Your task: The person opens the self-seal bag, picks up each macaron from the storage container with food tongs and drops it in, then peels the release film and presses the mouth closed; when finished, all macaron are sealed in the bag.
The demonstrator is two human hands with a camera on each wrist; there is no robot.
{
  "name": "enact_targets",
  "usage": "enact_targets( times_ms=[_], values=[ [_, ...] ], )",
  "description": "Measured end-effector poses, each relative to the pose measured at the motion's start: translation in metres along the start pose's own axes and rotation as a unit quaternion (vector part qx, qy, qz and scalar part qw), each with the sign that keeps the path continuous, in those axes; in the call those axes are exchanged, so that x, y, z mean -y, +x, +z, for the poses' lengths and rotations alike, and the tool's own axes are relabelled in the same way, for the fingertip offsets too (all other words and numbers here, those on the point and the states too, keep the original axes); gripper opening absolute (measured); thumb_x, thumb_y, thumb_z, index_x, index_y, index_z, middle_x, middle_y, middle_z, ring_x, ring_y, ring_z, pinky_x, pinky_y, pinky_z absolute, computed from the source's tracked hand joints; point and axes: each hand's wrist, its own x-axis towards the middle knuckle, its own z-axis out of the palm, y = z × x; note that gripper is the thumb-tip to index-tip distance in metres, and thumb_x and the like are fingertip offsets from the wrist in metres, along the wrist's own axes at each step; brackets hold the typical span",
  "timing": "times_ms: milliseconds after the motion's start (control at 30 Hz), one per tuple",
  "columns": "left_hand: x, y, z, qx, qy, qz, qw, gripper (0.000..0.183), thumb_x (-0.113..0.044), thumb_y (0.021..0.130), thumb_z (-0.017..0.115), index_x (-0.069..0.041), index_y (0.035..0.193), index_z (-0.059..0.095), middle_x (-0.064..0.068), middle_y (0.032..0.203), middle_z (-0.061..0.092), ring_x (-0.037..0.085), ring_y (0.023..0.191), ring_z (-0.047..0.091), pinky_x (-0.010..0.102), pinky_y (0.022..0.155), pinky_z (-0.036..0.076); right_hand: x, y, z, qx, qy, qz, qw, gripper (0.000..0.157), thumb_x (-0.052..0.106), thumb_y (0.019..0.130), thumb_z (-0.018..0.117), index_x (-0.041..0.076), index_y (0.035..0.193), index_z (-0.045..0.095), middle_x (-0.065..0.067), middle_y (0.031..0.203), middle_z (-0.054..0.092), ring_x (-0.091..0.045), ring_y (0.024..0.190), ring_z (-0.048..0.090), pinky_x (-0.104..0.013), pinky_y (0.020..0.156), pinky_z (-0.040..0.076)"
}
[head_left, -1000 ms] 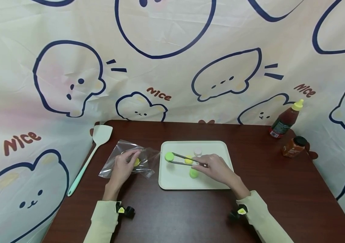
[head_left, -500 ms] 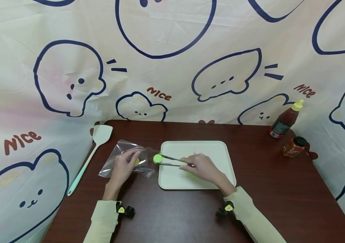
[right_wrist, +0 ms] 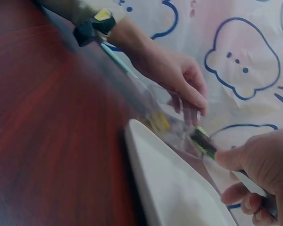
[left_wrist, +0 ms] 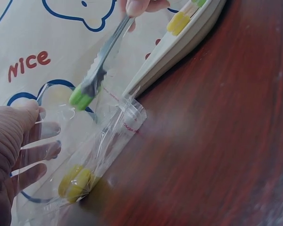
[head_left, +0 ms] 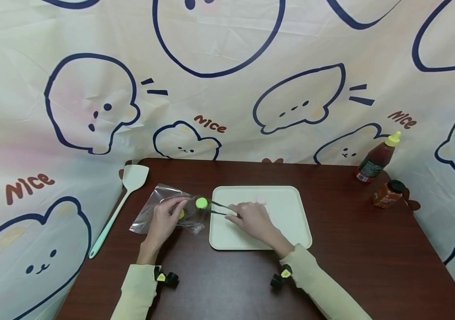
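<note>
Fingers of the right hand (head_left: 252, 219) curl round tongs (left_wrist: 112, 44) gripping a green macaron (head_left: 201, 203) at the clear bag (head_left: 147, 218) pinched by the left hand (head_left: 163, 221), left; one yellow macaron (left_wrist: 76, 182) seems already bagged, other macarons (left_wrist: 178, 22) remaining on the white tray (head_left: 287, 231), right.

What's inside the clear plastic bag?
One yellow macaron shows inside the bag. In the head view, the left grip covers part of the bag, hiding what lies behind. Whether the green macaron is inside is unclear.
</note>
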Motion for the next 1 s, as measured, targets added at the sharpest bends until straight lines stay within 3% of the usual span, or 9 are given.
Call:
enact_targets(
  times_ms=[267,467,600,733,1000],
  values=[
    [-0.001,0.0,0.001,0.001,0.002,0.001,1.0,0.013,-0.011,0.099,0.073,-0.01,0.11,0.08,0.002,0.106,0.08,0.015,0.097,0.073,0.015,0.08,0.05,0.014,0.006,0.011,-0.016,-0.039,-0.004,0.999,0.023,0.041,0.097,0.074,0.022,0.086,0.07,0.008,0.065,0.057,-0.011,0.057,0.054,-0.029,0.044,0.036],
    [-0.003,-0.001,0.002,0.001,0.0,-0.003,1.0,0.012,-0.01,0.099,0.073,-0.008,0.109,0.08,0.004,0.106,0.08,0.018,0.098,0.074,0.012,0.081,0.048,0.019,0.016,0.012,0.011,-0.049,0.001,0.999,0.029,0.043,0.098,0.072,0.023,0.079,0.065,0.007,0.067,0.061,-0.01,0.056,0.051,-0.029,0.043,0.037],
    [-0.005,0.0,0.002,-0.002,-0.006,0.002,1.0,0.012,-0.008,0.098,0.074,-0.006,0.108,0.08,0.007,0.106,0.08,0.017,0.092,0.073,0.011,0.078,0.047,0.023,0.026,0.014,0.035,-0.038,0.007,0.999,0.025,0.044,0.099,0.071,0.02,0.098,0.08,0.001,0.085,0.076,-0.012,0.062,0.061,-0.03,0.044,0.04],
    [-0.006,0.0,0.002,-0.001,-0.011,0.009,0.9999,0.012,-0.009,0.099,0.072,-0.007,0.109,0.08,0.007,0.105,0.08,0.013,0.086,0.071,0.011,0.074,0.047,0.026,0.036,0.016,0.057,-0.01,0.014,0.998,0.032,0.043,0.1,0.07,0.018,0.118,0.081,-0.004,0.104,0.08,-0.017,0.073,0.069,-0.032,0.048,0.045],
    [-0.003,0.0,0.003,-0.006,-0.013,0.017,0.9997,0.013,-0.007,0.099,0.073,-0.007,0.109,0.08,0.006,0.104,0.08,0.014,0.089,0.072,0.015,0.075,0.05,0.032,0.048,0.024,0.075,0.015,0.041,0.996,0.034,0.045,0.1,0.07,0.018,0.118,0.081,-0.004,0.095,0.079,-0.011,0.059,0.053,-0.029,0.047,0.038]
  ],
)
